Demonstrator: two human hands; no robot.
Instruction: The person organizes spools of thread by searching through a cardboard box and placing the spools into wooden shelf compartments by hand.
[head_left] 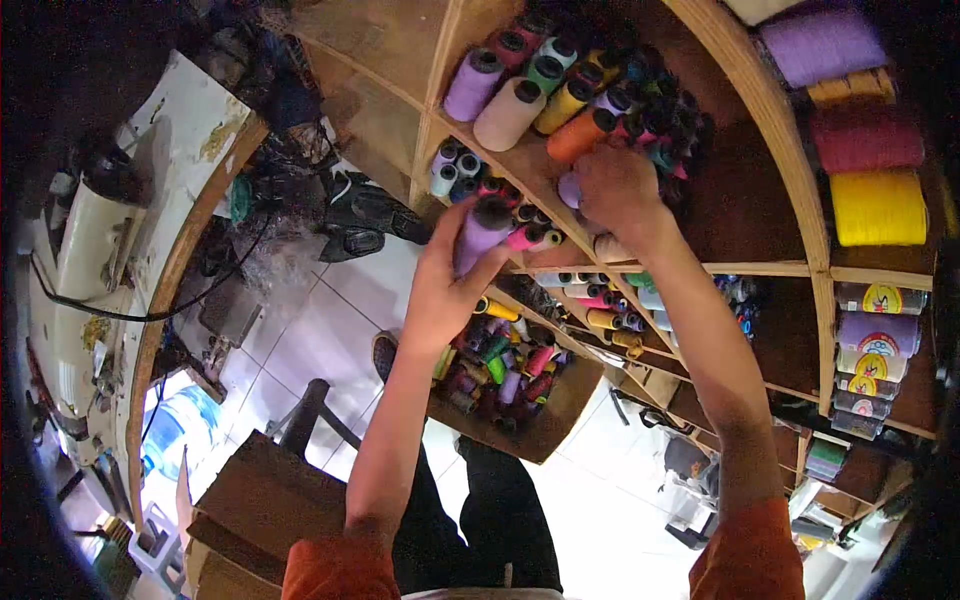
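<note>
My left hand [447, 275] is wrapped round a light purple thread spool [483, 232] with a dark top, in front of the wooden shelf [520, 170]. My right hand [618, 190] reaches into the upper compartment, its fingers closed beside an orange spool [580, 136]. A small lilac piece [569, 190] shows at its fingertips; I cannot make out whether the hand grips it. Left of the orange spool stand a beige spool [510, 115], a yellow spool [564, 106] and a purple spool [472, 86]. More spools fill the space behind them.
Below the shelf, a cardboard box [565, 425] holds many mixed spools. More spools, among them a yellow one [880, 210], line the right shelves. An empty-looking carton [270, 500], a water bottle [180, 425] and a machine table [190, 230] are at the left.
</note>
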